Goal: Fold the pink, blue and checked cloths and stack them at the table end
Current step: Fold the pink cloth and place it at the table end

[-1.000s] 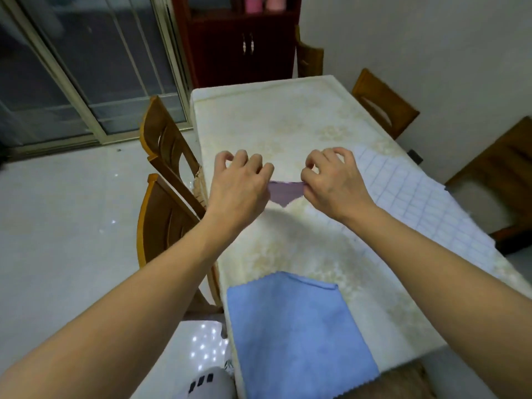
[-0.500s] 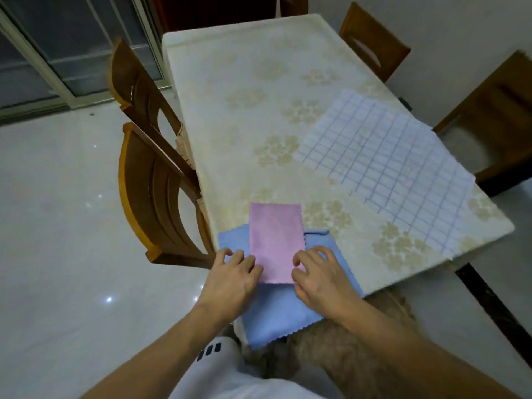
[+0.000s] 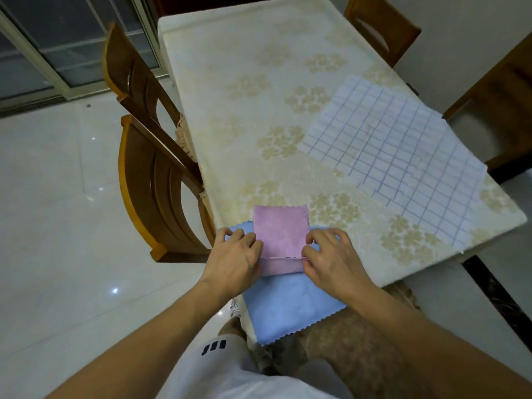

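No readable text, label or number shows anywhere.

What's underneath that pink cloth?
The pink cloth lies on the blue cloth, with its far end on the table. Both hands, left hand and right hand, pinch its near fold. Whatever lies directly beneath is covered.

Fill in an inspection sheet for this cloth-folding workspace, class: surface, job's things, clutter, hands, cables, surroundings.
Surface: table with a cream flowered cover.
Job's things: pink cloth lies on the blue cloth, its near edge lifted in a fold; the blue cloth overhangs the near table edge; checked cloth lies flat, unfolded, at the right.
Clutter: nothing seen.
Hands: left hand and right hand each pinch a side of the pink cloth's near edge.
Cables: nothing seen.
Surroundings: wooden chairs by the table, glossy tiled floor, glass sliding door.
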`<state>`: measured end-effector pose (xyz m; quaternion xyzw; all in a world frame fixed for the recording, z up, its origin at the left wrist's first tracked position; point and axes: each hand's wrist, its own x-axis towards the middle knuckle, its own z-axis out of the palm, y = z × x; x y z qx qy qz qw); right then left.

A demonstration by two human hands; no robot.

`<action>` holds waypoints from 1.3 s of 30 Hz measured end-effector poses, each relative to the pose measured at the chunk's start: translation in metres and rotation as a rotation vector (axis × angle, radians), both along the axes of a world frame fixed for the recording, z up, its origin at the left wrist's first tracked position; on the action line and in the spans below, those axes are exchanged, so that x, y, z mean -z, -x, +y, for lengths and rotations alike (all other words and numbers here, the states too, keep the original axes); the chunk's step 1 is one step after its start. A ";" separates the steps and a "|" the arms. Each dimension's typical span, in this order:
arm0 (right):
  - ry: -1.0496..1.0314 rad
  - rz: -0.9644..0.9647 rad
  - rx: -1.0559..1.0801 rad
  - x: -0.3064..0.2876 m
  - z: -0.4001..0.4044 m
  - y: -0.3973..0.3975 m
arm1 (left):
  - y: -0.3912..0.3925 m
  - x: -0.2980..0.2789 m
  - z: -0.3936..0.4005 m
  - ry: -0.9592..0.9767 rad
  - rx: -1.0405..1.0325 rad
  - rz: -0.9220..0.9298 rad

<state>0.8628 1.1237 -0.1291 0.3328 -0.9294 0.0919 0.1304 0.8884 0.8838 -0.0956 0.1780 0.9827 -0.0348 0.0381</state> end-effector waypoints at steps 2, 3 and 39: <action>0.000 -0.004 0.037 -0.002 -0.002 0.014 | 0.017 0.002 -0.002 -0.007 -0.013 -0.019; -0.005 -0.010 0.053 -0.002 -0.004 0.021 | 0.025 0.004 -0.003 -0.010 -0.018 -0.029; -0.154 -0.181 0.243 0.076 -0.029 0.147 | 0.159 0.092 -0.021 -0.044 -0.123 -0.203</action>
